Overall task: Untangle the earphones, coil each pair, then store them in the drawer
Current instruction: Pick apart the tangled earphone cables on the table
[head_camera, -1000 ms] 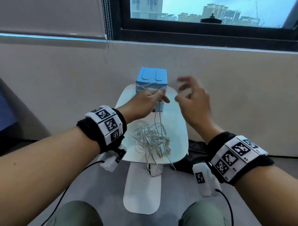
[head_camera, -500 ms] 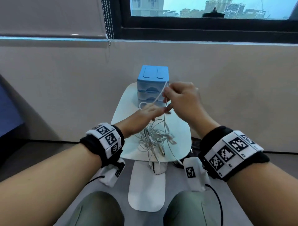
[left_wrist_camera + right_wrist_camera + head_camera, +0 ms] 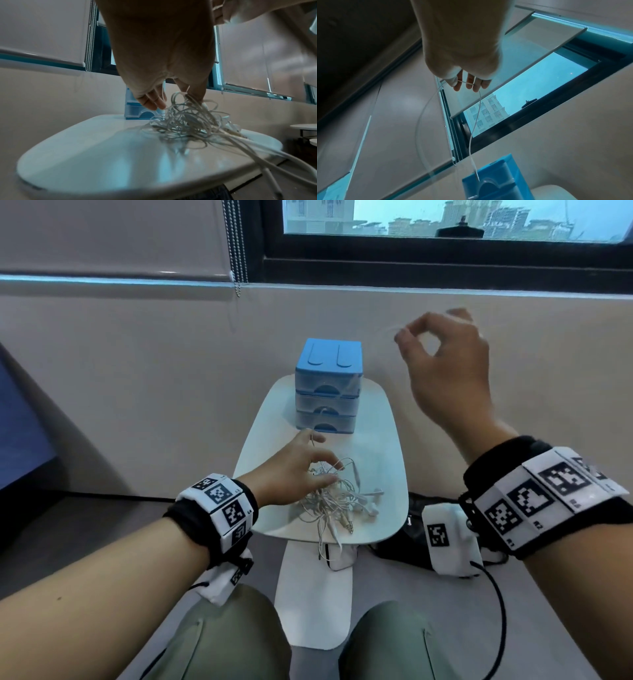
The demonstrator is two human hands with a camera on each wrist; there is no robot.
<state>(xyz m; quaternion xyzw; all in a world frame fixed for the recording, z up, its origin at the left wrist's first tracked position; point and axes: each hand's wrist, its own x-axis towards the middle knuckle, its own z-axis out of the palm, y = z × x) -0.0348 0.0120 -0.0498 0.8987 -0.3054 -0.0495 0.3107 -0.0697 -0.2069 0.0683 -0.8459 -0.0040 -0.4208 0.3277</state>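
Observation:
A tangle of white earphones (image 3: 339, 501) (image 3: 188, 121) lies on the near half of the small white table (image 3: 376, 440) (image 3: 102, 148). My left hand (image 3: 318, 460) (image 3: 171, 102) rests on top of the tangle with its fingers spread and pointing down. One strand runs up between them. My right hand (image 3: 402, 333) (image 3: 467, 83) is raised high to the right and pinches a single white cable (image 3: 475, 121) between thumb and forefinger. That cable hangs down past the blue drawer unit (image 3: 329, 361) (image 3: 496, 175). All three of its drawers are closed.
The drawer unit stands at the table's far edge against the wall. Several plugs hang over the near edge. A black bag (image 3: 404, 539) lies on the floor right of the table, whose white base plate (image 3: 313, 594) reaches between my knees. A blind chain (image 3: 236, 251) hangs at the window.
My right hand has risen up and to the right, drawing one cable out of the pile. My left hand has dropped from that cable onto the tangle.

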